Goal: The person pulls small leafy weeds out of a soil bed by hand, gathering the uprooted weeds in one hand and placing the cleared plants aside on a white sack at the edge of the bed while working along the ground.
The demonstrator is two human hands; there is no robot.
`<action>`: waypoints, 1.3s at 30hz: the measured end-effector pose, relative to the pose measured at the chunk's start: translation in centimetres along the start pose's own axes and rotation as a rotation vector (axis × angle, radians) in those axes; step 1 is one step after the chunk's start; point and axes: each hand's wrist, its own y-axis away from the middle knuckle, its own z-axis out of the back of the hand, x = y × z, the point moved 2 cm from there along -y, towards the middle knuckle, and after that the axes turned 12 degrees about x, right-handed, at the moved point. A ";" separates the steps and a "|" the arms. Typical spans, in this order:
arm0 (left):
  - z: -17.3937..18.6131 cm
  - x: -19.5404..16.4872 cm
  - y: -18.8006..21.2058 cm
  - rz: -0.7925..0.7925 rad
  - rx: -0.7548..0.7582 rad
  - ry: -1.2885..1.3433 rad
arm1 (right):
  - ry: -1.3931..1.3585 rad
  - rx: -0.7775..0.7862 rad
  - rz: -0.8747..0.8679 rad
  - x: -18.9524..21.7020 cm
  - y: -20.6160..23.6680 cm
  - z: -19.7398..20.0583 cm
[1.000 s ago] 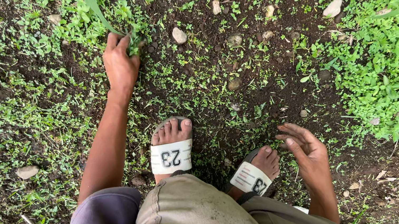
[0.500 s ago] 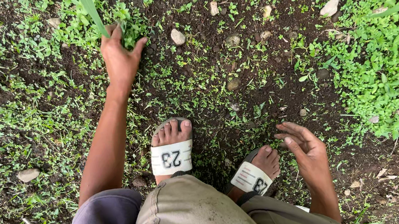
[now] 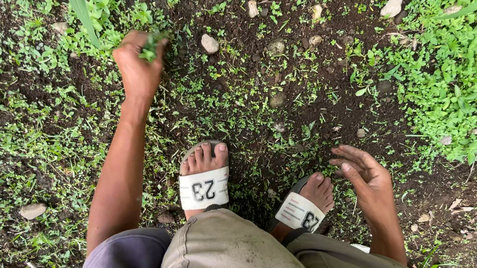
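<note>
The left hand [image 3: 137,67] is closed around a small tuft of weeds [image 3: 151,43] at the far side of the bare soil [image 3: 288,126], beside a pale stone [image 3: 209,43]. The right hand [image 3: 364,172] hangs spread and empty just beside the right sandal [image 3: 299,212]. The weeds look light, soft and easily torn, so they are probably best gripped low, near the roots.

I see soft, even daylight with no glare and only faint shadows on the dark crumbly soil [image 3: 311,109] under the feet. The low green weeds [image 3: 470,65] at right look bright and saturated. Focus holds across the centre; the bottom-left corner smears into a yellowish blur, and the edges stretch slightly.
</note>
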 end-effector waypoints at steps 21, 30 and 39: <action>0.8 -1.5 -4.5 -0.109 -0.113 -0.195 | -0.001 0.044 0.043 -1.1 -0.6 0.2; -3.4 -3.0 -8.9 -0.163 -0.033 -0.302 | -0.008 0.005 0.025 -1.3 0.2 0.8; -1.9 -1.1 -7.0 -0.331 0.072 -0.097 | -0.015 0.038 0.015 -1.3 -0.5 1.1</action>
